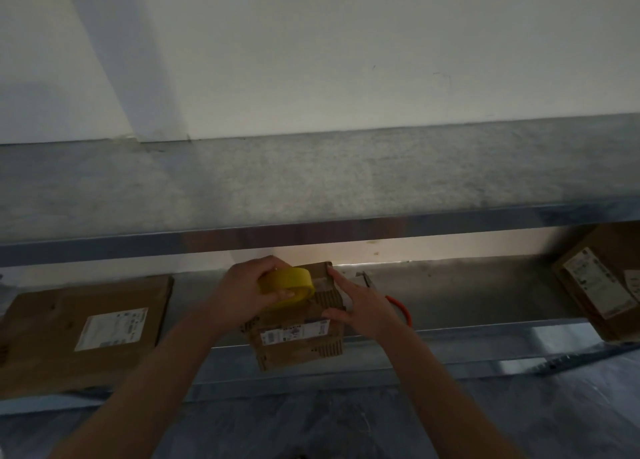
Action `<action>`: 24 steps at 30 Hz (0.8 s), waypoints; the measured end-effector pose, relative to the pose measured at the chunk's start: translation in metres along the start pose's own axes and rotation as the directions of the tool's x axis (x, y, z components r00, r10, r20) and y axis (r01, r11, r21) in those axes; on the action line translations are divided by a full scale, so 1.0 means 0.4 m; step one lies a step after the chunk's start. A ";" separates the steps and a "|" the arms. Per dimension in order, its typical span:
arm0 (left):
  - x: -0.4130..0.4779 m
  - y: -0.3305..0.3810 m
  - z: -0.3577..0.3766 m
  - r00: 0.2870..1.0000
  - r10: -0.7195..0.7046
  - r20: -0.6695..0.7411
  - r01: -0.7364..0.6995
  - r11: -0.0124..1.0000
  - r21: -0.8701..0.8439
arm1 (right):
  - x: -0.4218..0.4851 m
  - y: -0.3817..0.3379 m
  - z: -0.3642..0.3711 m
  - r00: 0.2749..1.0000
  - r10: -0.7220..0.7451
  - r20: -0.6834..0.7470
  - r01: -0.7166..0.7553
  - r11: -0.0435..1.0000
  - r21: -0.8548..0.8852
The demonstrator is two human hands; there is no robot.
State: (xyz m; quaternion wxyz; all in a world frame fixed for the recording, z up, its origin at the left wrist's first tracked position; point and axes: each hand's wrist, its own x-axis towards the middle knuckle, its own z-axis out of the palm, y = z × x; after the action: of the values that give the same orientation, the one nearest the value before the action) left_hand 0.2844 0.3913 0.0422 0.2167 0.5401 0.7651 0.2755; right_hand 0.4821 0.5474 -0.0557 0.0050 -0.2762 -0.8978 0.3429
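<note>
Flat labelled parcel [86, 327] left; orange-handled scissors [393, 300] on metal shelf [485, 295]; labelled box [602, 285] right.

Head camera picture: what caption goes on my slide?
Left hand grips a yellow tape roll on a cardboard parcel while the right hand rests on it, on a metal shelf.

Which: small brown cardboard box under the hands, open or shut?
Shut. The small brown cardboard box has its top lying flat under the right hand; the left hand grips a yellow tape roll on it.
</note>
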 end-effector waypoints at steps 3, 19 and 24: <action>-0.013 0.017 0.002 0.993 0.112 0.045 -0.119 0.969 0.218 | 0.003 0.002 0.004 0.999 -0.029 -0.038 0.025 0.994 -0.103; -0.015 -0.019 0.007 0.983 0.183 0.002 -0.172 0.919 0.355 | 0.003 -0.001 0.034 0.996 -0.069 -0.064 0.065 0.996 -0.062; -0.015 -0.017 0.023 0.985 0.172 -0.031 -0.155 0.941 0.300 | -0.006 -0.014 0.029 0.999 -0.035 -0.027 0.039 0.986 0.160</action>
State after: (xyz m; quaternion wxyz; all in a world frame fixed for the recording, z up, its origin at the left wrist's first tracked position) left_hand 0.2872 0.3855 0.0309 0.0878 0.6200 0.7562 0.1899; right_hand 0.4790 0.5355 -0.0607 0.0444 -0.2622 -0.8721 0.4107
